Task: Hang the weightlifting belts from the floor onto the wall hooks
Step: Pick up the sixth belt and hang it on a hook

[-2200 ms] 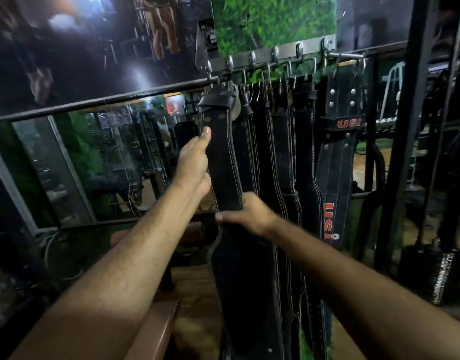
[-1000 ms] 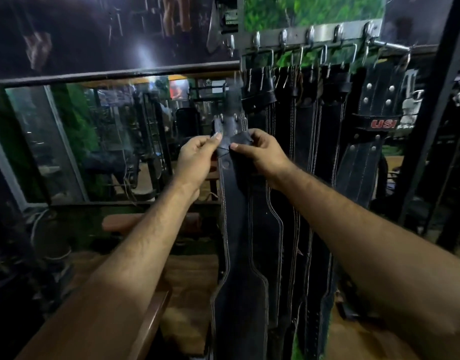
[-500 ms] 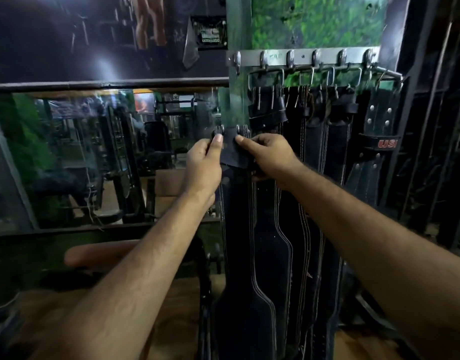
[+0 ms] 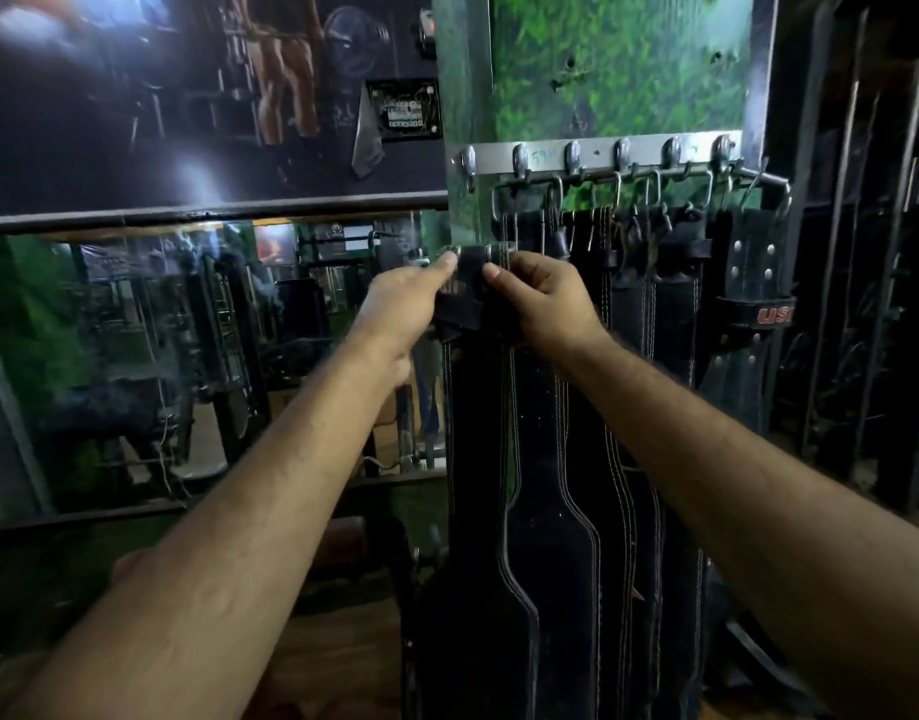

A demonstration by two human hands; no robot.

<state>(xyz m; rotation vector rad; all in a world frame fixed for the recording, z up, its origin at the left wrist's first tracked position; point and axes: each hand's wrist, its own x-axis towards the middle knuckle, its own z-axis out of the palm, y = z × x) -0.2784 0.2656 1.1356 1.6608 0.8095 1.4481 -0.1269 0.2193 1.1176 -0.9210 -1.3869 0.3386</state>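
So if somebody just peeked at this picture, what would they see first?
Probably the two bare arms reaching into the middle, where the left hand and right hand both hold the top of a long black belt. Right behind it, more black belts dangle in a row from shiny metal hooks on a green wall. A big mirror fills the left side.

One head-worn wide-angle view (close, at arm's length) faces forward at the hook rail (image 4: 597,157) and the belts (image 4: 551,511) hanging below it.
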